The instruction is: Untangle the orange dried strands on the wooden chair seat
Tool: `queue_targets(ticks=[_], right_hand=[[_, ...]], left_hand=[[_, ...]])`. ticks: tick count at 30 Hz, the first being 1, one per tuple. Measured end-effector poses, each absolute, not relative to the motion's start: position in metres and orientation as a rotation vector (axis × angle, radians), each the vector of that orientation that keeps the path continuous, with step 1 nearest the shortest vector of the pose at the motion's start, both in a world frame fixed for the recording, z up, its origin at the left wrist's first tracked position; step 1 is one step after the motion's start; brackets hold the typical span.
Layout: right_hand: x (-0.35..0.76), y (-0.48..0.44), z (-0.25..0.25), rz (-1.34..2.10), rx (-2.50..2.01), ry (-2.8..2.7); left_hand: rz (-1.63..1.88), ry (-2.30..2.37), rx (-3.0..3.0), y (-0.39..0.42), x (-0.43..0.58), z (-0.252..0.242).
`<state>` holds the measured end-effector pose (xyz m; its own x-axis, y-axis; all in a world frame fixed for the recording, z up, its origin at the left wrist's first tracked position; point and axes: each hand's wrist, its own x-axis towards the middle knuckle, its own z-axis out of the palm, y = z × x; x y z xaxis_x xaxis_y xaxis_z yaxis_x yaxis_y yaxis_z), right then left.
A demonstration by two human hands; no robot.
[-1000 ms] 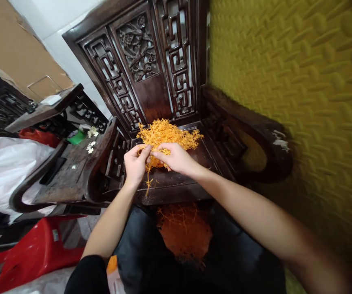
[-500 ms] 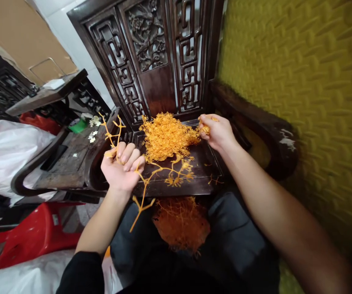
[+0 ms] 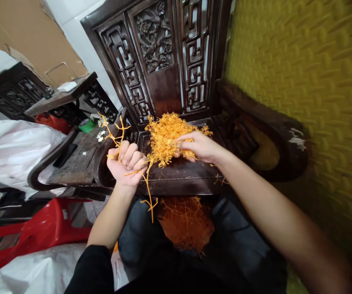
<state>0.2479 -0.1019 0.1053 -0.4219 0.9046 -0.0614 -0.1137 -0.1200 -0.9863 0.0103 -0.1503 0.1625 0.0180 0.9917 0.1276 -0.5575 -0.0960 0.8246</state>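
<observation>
My left hand [image 3: 127, 161] is closed in a fist round a thin orange branching stem [image 3: 118, 131] that sticks up above the knuckles and hangs down below the wrist. My right hand [image 3: 198, 146] is closed, pinching into a heap of orange stringy sprigs [image 3: 163, 132] on the seat of a dark carved wooden chair [image 3: 184, 177]. A second mass of darker orange sprigs [image 3: 185, 222] lies lower down, between my knees.
A yellow quilted wall [image 3: 310, 81] fills the right side. Left of the chair stands another dark wooden chair [image 3: 71, 163] with small white flowers on its seat. A red plastic stool [image 3: 41, 232] and white plastic sheeting [image 3: 13, 147] lie at the left.
My hands first pulled apart, the left one drawing a long stem out of the heap. Since then my right hand has come back from the right onto the heap.
</observation>
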Motion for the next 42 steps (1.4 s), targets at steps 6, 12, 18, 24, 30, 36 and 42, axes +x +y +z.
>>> queue_targets(ticks=[6, 12, 18, 24, 30, 36, 42], right_hand=[[0.224, -0.105, 0.097, 1.659, -0.854, -1.295], [0.226, -0.107, 0.093, 2.070, -0.757, -1.327], [0.192, -0.119, 0.096, 2.248, -0.505, -1.025], [0.200, -0.118, 0.110, 1.860, -0.535, -0.899], [0.234, -0.110, 0.125, 1.187, -0.783, -0.891], [0.219, -0.112, 0.114, 1.029, -0.942, -0.997], [0.206, -0.119, 0.117, 1.271, -0.915, -0.873]], left_hand=[[1.498, 0.638, 0.927, -0.143, 0.009, 0.161], [1.477, 0.563, 0.939, -0.139, 0.007, 0.161], [1.345, 0.664, 1.002, -0.141, 0.019, 0.155], [1.067, 0.620, 1.516, -0.147, 0.016, 0.156], [0.601, 0.589, 2.179, -0.141, 0.006, 0.161], [1.049, 1.014, 1.984, -0.122, 0.034, 0.117], [1.196, 1.134, 2.027, -0.111, 0.046, 0.110]])
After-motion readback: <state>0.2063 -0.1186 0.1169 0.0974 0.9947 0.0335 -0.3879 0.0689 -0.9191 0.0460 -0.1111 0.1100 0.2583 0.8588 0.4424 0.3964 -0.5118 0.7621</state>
